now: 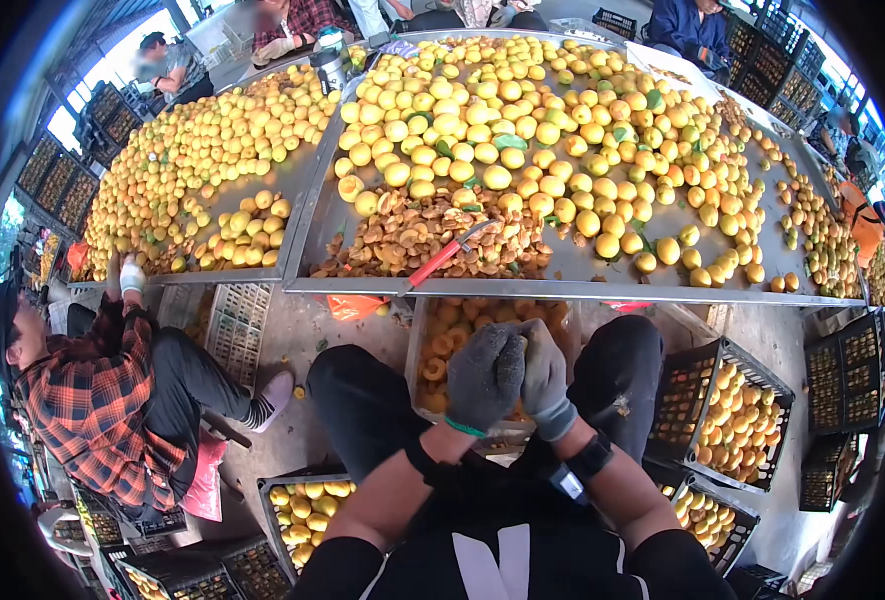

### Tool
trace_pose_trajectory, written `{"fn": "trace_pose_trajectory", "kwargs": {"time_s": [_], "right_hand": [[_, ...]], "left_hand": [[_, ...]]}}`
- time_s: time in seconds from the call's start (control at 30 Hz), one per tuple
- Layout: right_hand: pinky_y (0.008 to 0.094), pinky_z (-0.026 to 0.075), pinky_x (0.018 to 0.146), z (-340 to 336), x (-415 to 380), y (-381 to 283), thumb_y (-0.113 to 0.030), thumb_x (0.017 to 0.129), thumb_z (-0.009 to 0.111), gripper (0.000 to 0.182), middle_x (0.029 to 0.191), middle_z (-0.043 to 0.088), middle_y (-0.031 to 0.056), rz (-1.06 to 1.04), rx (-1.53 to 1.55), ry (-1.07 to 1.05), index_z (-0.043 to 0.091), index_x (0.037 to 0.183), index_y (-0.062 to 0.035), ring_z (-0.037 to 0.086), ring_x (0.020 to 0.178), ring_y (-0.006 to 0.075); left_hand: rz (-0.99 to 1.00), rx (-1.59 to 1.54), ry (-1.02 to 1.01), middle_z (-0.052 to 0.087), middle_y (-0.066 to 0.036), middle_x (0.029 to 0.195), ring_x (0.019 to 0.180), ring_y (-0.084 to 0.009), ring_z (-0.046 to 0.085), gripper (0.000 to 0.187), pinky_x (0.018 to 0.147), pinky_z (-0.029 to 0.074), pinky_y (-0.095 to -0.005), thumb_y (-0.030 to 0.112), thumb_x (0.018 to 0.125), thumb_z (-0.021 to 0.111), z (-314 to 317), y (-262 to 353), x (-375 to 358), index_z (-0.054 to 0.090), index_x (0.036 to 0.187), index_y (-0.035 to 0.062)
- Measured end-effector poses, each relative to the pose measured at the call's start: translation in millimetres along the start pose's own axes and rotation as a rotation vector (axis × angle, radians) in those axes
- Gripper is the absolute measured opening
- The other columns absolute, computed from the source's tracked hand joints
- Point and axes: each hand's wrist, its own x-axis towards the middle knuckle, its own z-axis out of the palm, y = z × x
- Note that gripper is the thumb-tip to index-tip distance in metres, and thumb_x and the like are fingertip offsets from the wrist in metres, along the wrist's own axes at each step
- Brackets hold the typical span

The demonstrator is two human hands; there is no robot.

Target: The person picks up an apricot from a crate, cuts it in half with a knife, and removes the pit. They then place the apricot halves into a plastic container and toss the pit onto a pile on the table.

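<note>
My left hand [487, 376], in a dark grey glove with a green cuff, is closed and pressed against my right hand [546, 372]. A lighter grey glove covers the right one, and its fingers are curled too. Whatever sits between them is hidden by the gloves. Both hands are held over a crate [416, 350] between my knees, which contains orange apricot halves [441, 342]. Beyond them, a red-handled knife [441, 262] lies across a heap of brownish pits and scraps [393, 235] at the metal table's near edge. Whole yellow apricots [483, 110] spread behind that heap.
The metal table [563, 291] has a raised rim in front of me. Fruit-filled crates stand at right [738, 420] and lower left [308, 510]. A co-worker in a plaid shirt [93, 410] sits at left. Other people work along the far side.
</note>
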Motion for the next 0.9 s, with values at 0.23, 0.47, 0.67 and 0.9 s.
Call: {"fn": "trace_pose_trajectory", "kwargs": {"time_s": [0.23,0.47,0.67,0.9], "right_hand": [[0.0242,0.037,0.097,-7.2,-13.9,-9.9,-0.021,0.101,0.037,0.038,0.114,0.054,0.0065,0.467,0.738,-0.089,0.044,0.129,0.0024,0.049,0.11,0.0131],[0.028,0.043,0.074,-2.6,-19.3,-27.2,-0.015,0.097,0.039,0.021,0.094,0.054,0.0177,-0.084,-0.096,0.07,0.054,0.1,-0.0001,0.054,0.083,0.0225],[0.0343,0.043,0.056,-0.3,-10.4,-18.7,-0.018,0.096,0.039,0.025,0.065,0.053,0.0156,-0.142,-0.169,0.185,0.055,0.085,-0.0031,0.055,0.059,0.0293],[0.0407,0.046,0.057,-13.1,3.6,11.5,-0.015,0.088,0.047,0.014,0.072,0.058,0.0166,-0.445,-0.351,0.113,0.056,0.086,-0.004,0.058,0.065,0.0374]], "left_hand": [[0.234,0.171,-0.163,0.062,-0.015,0.081,0.067,-0.0343,0.06,0.028,0.057,0.047,-0.0412,0.03,0.082,0.062,-18.3,0.2,3.3,0.062,0.091,0.0034],[0.233,0.12,-0.005,0.062,-0.014,0.081,0.067,-0.0334,0.06,0.026,0.058,0.047,-0.0404,0.027,0.082,0.062,-4.7,8.8,-4.6,0.061,0.094,0.0034],[-0.055,-0.044,0.05,0.062,-0.017,0.089,0.082,-0.0344,0.06,0.017,0.072,0.048,-0.0388,0.011,0.086,0.056,8.0,6.2,-15.6,0.058,0.098,-0.0006],[-0.087,0.163,-0.04,0.059,-0.021,0.102,0.098,-0.0335,0.058,0.024,0.085,0.046,-0.0383,0.016,0.094,0.044,24.3,-24.2,-22.5,0.055,0.104,-0.0027]]}}
